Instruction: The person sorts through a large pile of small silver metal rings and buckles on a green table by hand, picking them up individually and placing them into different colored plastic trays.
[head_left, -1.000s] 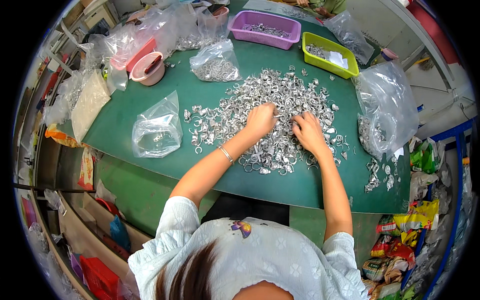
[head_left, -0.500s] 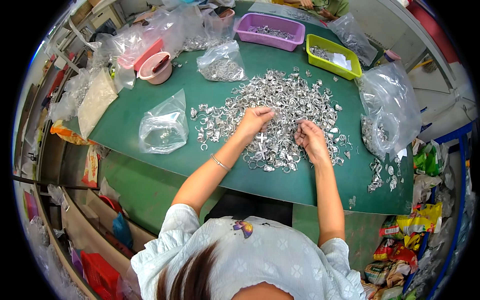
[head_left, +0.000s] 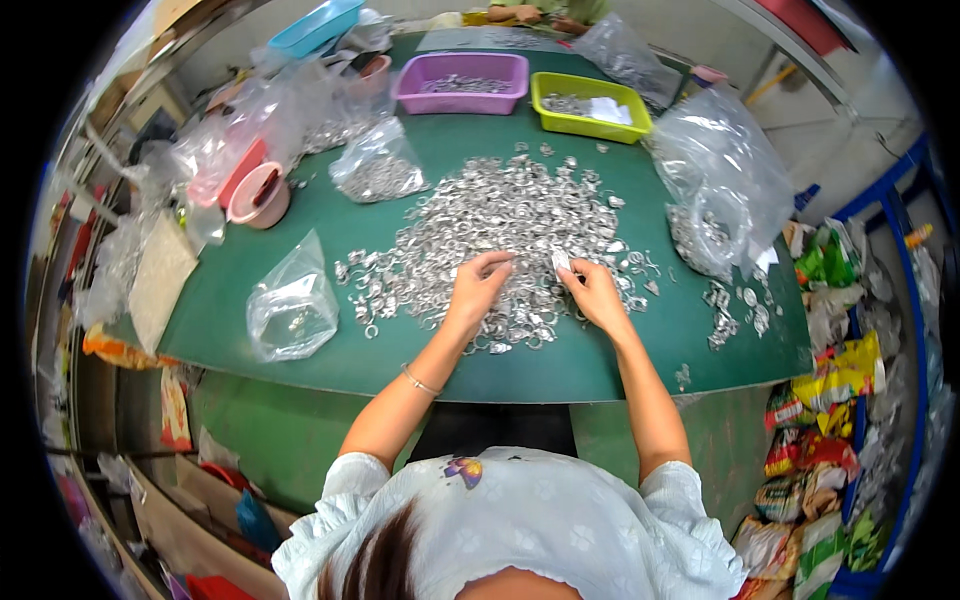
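A wide heap of silver-coloured metal rings [head_left: 500,215] is spread over the green tabletop. Above its near part, my right hand [head_left: 594,295] pinches a small silver ring [head_left: 560,261] between thumb and fingers; its exact shape is blurred. My left hand [head_left: 478,290] hovers over the near left of the heap, fingers loosely curved and thumb a little apart, with nothing visible in it. A bracelet circles my left wrist. To the left of the heap lies a clear plastic bag [head_left: 292,300] that looks nearly flat.
Beyond the heap stand a purple basin [head_left: 462,103] and a lime-green basin [head_left: 590,128], both holding metal pieces. Filled clear bags flank the heap, one at upper left [head_left: 378,165], a large one at right [head_left: 715,190]. A pink bowl [head_left: 258,205] sits left. Another person's hands show at the far edge.
My right hand has turned inward and now shows a ring at its fingertips. My left hand has loosened from its pinch. The whole view has shifted, with the table appearing further left.
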